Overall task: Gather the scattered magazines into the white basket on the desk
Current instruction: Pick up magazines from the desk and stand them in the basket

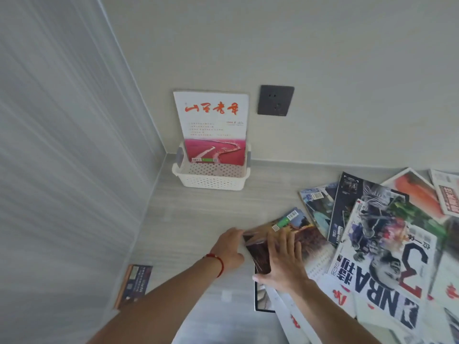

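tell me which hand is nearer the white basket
Left. The left hand grips the brown magazine's left edge, below the white basket; the right hand presses it further right.

A thin red cord (218, 263) rings the wrist of the left hand (229, 248). Under the right hand (285, 261) lies a dark brown and rust magazine (298, 234) with a green label. Right of that hand, the NBA magazine (387, 264) is white with navy letters and a red numeral. Far beyond both hands, the white basket (211, 180) has a dotted perforated wall; the magazine in it (212, 125) is white with red script over a pink-red picture. The tabletop (193, 219) is pale grey wood grain.
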The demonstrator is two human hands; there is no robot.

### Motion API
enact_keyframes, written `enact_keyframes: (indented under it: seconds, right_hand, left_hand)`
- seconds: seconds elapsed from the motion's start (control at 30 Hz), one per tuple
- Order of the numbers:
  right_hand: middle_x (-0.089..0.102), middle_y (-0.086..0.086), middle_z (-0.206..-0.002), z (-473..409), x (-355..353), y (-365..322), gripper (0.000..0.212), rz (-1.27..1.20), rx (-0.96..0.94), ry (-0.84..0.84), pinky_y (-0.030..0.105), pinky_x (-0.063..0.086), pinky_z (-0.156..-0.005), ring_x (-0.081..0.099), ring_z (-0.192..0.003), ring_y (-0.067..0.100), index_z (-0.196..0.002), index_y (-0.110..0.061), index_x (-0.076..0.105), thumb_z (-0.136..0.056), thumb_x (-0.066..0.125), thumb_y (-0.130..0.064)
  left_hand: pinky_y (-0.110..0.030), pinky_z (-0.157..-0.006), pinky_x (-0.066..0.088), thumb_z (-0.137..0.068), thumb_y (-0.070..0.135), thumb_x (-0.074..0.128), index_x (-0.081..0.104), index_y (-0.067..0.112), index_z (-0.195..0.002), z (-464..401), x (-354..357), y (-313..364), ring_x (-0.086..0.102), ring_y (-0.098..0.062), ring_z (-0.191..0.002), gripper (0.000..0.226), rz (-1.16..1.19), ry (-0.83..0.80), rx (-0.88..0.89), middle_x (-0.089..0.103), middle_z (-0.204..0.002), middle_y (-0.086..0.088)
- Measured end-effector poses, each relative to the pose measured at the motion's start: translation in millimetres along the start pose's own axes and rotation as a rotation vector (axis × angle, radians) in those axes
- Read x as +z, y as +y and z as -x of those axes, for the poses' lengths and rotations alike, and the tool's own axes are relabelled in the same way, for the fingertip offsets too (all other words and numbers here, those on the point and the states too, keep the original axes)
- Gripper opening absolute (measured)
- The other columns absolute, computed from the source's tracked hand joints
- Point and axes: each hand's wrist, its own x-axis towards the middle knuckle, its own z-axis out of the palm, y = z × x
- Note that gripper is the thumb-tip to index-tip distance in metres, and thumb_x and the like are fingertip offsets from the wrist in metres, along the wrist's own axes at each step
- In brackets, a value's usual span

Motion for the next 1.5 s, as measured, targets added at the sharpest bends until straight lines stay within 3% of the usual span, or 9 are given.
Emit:
enact_keyframes:
  seconds: [0.2,0.37,0.53,0.77,0.83,0.9,1.07,1.2,1.5]
  right_hand:
    - [0.0,0.017,-0.167,9.7,-0.1,3.7,0.115,-0.108,-0.18,0.052,0.06,0.011,-0.123,-0.006,-0.153,0.045,-0.158,-0.022,0.008,-0.069,0.073,-0.056]
    - [0.009,0.008,-0.165,14.4,1.4,-3.7,0.102,-0.222,-0.341,0.063,0.061,0.016,-0.123,-0.003,-0.154,0.037,-0.153,-0.022,0.022,-0.068,0.074,-0.046]
    - [0.026,-0.001,-0.156,20.7,1.6,-2.6,0.095,-0.223,-0.531,0.083,0.049,0.024,-0.12,0.017,-0.15,0.025,-0.147,-0.023,0.031,-0.066,0.073,-0.051]
    - [0.017,0.004,-0.168,22.8,3.6,-19.3,0.078,0.009,-0.433,0.102,0.058,0.01,-0.125,0.011,-0.157,0.025,-0.154,-0.026,0.033,-0.086,0.068,-0.041]
    - [0.025,0.002,-0.167,25.0,4.1,-13.2,0.06,-0.02,-0.41,0.148,0.055,0.011,-0.126,0.018,-0.155,0.024,-0.149,-0.032,0.043,-0.093,0.065,-0.029]
    - [0.036,-0.002,-0.162,25.4,0.3,-3.9,0.049,-0.046,-0.394,0.182,0.051,0.013,-0.126,0.025,-0.153,0.018,-0.14,-0.033,0.055,-0.095,0.064,-0.018]
    - [0.045,-0.003,-0.153,26.6,-12.1,5.3,0.031,-0.043,-0.164,0.184,0.054,0.029,-0.118,0.035,-0.145,0.019,-0.122,-0.029,0.068,-0.092,0.065,-0.023]
    - [0.056,0.005,-0.141,28.1,-11.2,-0.8,0.03,-0.069,0.035,0.271,0.044,0.048,-0.106,0.054,-0.127,0.023,-0.119,-0.013,0.064,-0.093,0.065,-0.028]
    - [0.039,0.015,-0.148,34.7,-6.0,2.3,0.057,-0.388,0.1,0.246,0.043,0.051,-0.106,0.042,-0.139,0.03,-0.131,-0.004,0.05,-0.083,0.08,-0.009]
  left_hand:
    - [-0.038,-0.088,0.055,-0.084,0.023,0.057,0.068,0.011,-0.105,9.6,20.1,8.6,0.067,-0.034,-0.108,0.027,-0.021,0.139,0.0,0.074,-0.111,-0.012]
    - [-0.036,-0.088,0.055,-0.09,0.016,0.066,0.068,0.007,-0.115,10.3,30.4,2.1,0.067,-0.033,-0.106,0.027,0.034,0.143,-0.16,0.072,-0.112,-0.014]
    - [-0.032,-0.058,0.057,-0.092,0.011,0.068,0.065,0.004,-0.113,18.3,18.9,-5.9,0.067,-0.026,-0.086,0.022,0.504,-0.027,-0.433,0.068,-0.104,-0.016]
    - [-0.024,-0.039,0.052,-0.093,-0.006,0.063,0.067,0.008,-0.082,41.6,-8.9,-44.5,0.061,-0.022,-0.069,0.018,0.917,0.286,-0.591,0.066,-0.094,-0.016]
    - [-0.038,-0.052,0.063,-0.093,-0.007,0.062,0.07,0.001,-0.092,58.3,-9.8,-66.8,0.065,-0.029,-0.071,0.011,0.89,0.141,-0.654,0.068,-0.096,-0.02]
    - [-0.047,-0.074,0.065,-0.09,0.013,0.073,0.067,0.0,-0.105,67.3,-13.6,-83.4,0.068,-0.031,-0.072,0.021,0.445,0.023,-0.667,0.069,-0.095,-0.019]
    - [-0.05,-0.099,0.049,-0.09,0.036,0.068,0.042,0.015,-0.14,41.2,-22.7,-65.4,0.045,-0.04,-0.132,0.059,-0.303,0.305,-0.28,0.044,-0.141,-0.016]
    - [-0.055,-0.108,0.043,-0.093,0.046,0.063,0.036,0.016,-0.149,12.7,-7.8,-37.9,0.036,-0.039,-0.139,0.069,-0.215,0.135,-0.251,0.039,-0.15,-0.016]
    - [-0.043,-0.102,0.053,-0.1,0.015,0.054,0.058,0.012,-0.132,2.2,-11.1,-35.5,0.063,-0.032,-0.119,0.033,0.207,0.054,-0.159,0.066,-0.133,-0.012]
